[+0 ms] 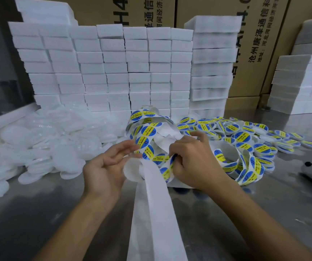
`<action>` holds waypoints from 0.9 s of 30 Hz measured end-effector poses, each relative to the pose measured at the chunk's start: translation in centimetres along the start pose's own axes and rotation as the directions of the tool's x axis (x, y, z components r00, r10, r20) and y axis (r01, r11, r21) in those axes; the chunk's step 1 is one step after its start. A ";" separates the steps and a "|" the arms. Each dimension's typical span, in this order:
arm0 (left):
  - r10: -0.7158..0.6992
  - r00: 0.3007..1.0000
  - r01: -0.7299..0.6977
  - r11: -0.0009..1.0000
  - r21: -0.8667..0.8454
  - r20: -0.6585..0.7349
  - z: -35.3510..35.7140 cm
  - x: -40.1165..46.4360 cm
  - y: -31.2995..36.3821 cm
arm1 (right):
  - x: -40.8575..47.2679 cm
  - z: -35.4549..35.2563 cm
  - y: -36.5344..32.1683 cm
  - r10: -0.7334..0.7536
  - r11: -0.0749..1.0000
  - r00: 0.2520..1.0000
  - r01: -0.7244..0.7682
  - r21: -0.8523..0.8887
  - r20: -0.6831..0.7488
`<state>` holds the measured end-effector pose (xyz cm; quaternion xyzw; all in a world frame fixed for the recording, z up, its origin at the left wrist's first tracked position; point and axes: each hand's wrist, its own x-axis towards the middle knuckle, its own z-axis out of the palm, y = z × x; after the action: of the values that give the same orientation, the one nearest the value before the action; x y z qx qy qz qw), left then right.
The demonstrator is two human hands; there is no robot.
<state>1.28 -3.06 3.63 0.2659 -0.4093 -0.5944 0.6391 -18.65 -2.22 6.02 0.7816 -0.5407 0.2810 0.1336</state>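
Label strip (145,140) of round blue-yellow stickers was held up just above the steel table (38,223), between both hands, in loose coils. Right hand (192,161): thumb and forefinger were pinched on the strip at one sticker's edge, other fingers curled. Left hand (106,166): fingers loosely spread, tips laid against the strip; a firm grip could not be confirmed. Spent backing paper (151,204) was trailed down toward the camera.

Step judged: one sticker being peeled for a lid. To be done well:
- Backing to be bent sharply back so the sticker edge lifts by itself.
- Sticker to be taken by the rim only, adhesive untouched.
- Strip to be tensioned by the left hand so coils are not stuck together.

Bare white lids (48,144) were piled left, labelled lids (245,132) right.
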 end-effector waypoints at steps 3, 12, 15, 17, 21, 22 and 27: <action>0.124 0.985 -0.143 0.974 0.174 0.117 0.0 -0.2 0.1 | 0.1 -0.2 0.0 0.003 0.999 1.000 -0.003 -0.039 0.007; -0.187 0.892 -0.087 0.824 0.561 0.412 2.5 -1.9 -0.6 | 0.2 0.8 0.3 -0.054 0.991 0.991 0.038 -0.132 -0.123; -0.349 0.830 -0.020 0.761 0.648 0.435 1.9 -1.8 -0.5 | 0.1 1.1 0.4 -0.062 0.992 0.975 0.036 -0.124 -0.214; -0.438 0.767 -0.013 0.720 0.694 0.469 1.7 -1.8 -0.5 | 0.1 1.2 0.7 -0.065 0.993 0.963 0.038 -0.109 -0.261; -0.421 0.812 -0.032 0.660 0.750 0.405 1.9 -1.8 -1.4 | 0.1 1.9 1.1 -0.047 0.995 0.931 0.075 0.065 -0.363; -0.375 0.852 -0.026 0.668 0.744 0.366 2.0 -1.8 -1.6 | 0.1 2.1 1.1 -0.027 0.990 0.923 0.078 0.118 -0.384; -0.262 0.956 0.169 0.860 0.482 0.132 1.1 -0.8 -2.5 | 0.1 2.0 1.3 -0.012 0.979 0.841 0.120 0.165 -0.541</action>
<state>-0.92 -2.45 1.99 0.3967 -0.5675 -0.5697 0.4428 -19.20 -3.83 4.38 0.6991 -0.4246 0.5343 0.2132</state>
